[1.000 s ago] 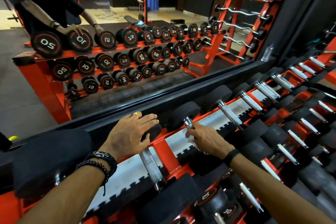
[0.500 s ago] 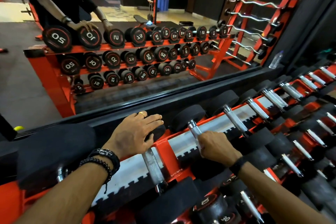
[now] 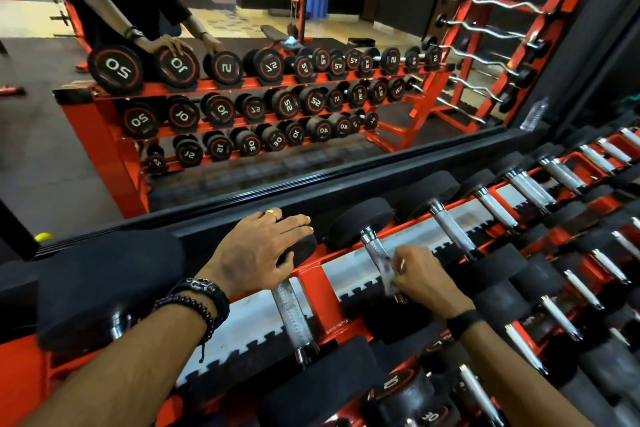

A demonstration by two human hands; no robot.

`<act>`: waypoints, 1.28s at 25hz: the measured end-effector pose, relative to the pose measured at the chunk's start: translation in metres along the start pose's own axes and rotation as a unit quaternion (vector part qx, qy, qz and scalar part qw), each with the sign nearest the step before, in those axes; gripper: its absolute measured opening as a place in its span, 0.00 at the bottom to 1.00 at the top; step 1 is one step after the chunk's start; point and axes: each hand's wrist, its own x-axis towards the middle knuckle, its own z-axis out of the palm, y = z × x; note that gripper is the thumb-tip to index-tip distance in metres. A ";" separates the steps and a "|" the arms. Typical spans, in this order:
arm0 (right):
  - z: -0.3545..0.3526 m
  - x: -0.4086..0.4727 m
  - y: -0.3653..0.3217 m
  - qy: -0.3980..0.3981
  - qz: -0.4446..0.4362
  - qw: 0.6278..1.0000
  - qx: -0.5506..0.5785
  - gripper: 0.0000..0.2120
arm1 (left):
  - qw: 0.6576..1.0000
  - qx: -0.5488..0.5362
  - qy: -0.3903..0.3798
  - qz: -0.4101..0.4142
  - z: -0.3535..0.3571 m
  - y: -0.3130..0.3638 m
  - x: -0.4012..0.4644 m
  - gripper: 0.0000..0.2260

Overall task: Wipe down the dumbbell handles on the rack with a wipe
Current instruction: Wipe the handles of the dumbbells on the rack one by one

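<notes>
Red rack [image 3: 313,282] holds dumbbells — right hand [image 3: 420,276] wipes handle [image 3: 375,251].

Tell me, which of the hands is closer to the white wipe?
Right. The right hand pinches the wipe against a dumbbell handle. The left hand rests flat on the black end of the next dumbbell over, apart from the wipe.

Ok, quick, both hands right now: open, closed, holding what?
Left hand: open, fingers flat on a dumbbell head.
Right hand: closed, grips the wipe round a dumbbell handle.
</notes>
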 end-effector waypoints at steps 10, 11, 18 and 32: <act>0.004 0.009 -0.020 0.078 -0.026 0.996 0.036 0.10 | 1.000 0.013 0.001 0.001 -0.002 0.002 0.001 0.23; 0.003 0.000 -0.019 0.067 -0.031 0.997 0.008 0.12 | 1.000 0.015 0.002 0.001 -0.001 0.001 0.001 0.23; -0.022 -0.026 -0.024 -0.004 0.085 0.991 -0.101 0.10 | 1.000 0.002 -0.002 -0.006 0.001 0.000 0.000 0.23; -0.025 0.006 -0.027 -0.183 0.112 0.976 0.038 0.21 | 1.000 0.004 0.006 0.004 -0.005 0.002 0.001 0.22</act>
